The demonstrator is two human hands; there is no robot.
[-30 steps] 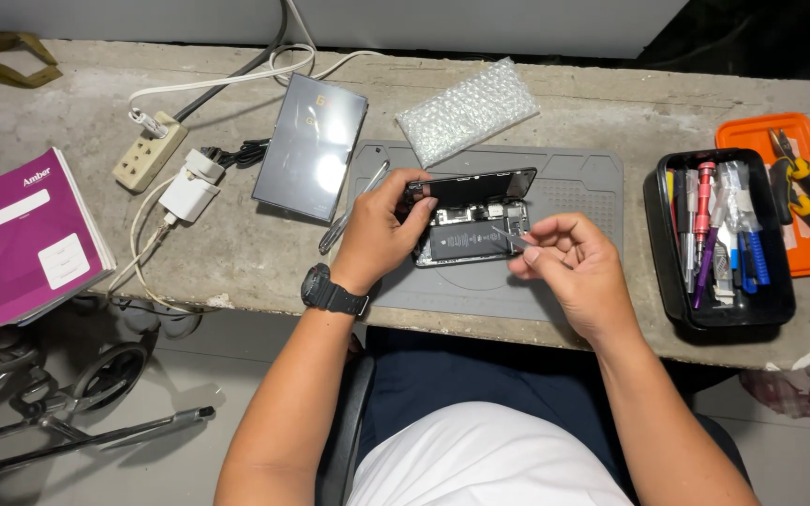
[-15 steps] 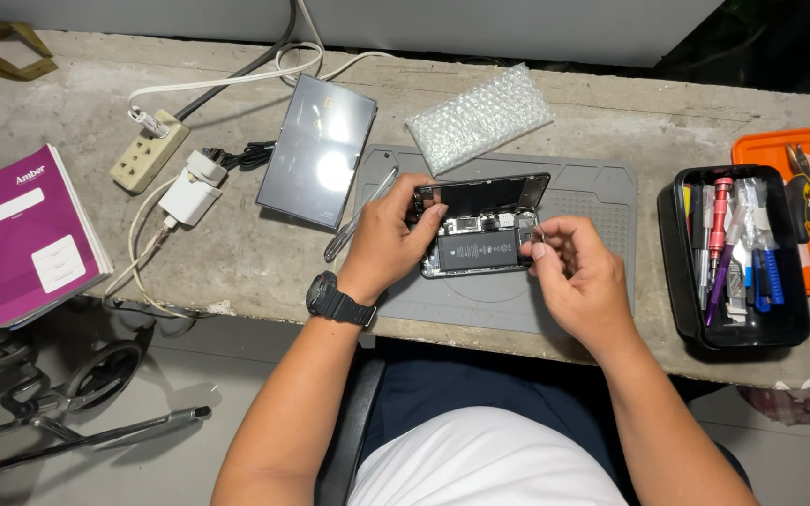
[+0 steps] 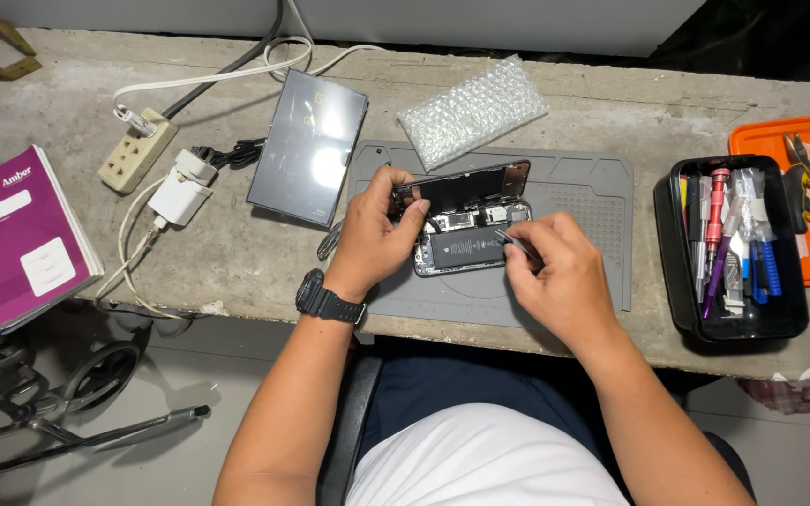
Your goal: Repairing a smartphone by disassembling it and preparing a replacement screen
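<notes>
In the head view, an opened smartphone (image 3: 466,245) lies on a grey repair mat (image 3: 574,201) near the front edge of the concrete table (image 3: 236,253), its insides and dark battery exposed. The left hand (image 3: 372,234), a black wristwatch (image 3: 328,298) on its wrist, rests at the phone's left end, its grip pinching the lifted screen panel (image 3: 466,187), which stands tilted up along the phone's far edge. The right hand (image 3: 562,281) sits at the phone's right end, its grip pressed together around thin metal tweezers (image 3: 516,245) whose tips point at the phone's upper right part. Beyond the phone lies a bubble-wrap pouch (image 3: 472,111); left of the phone lies a dark reflective box (image 3: 309,148), then a white charger (image 3: 180,192), a power strip (image 3: 138,150) and a purple notebook (image 3: 16,239). Right of the phone stands a black tool tray (image 3: 733,245) full of screwdrivers, with an orange tray (image 3: 799,201) just beside it.
</notes>
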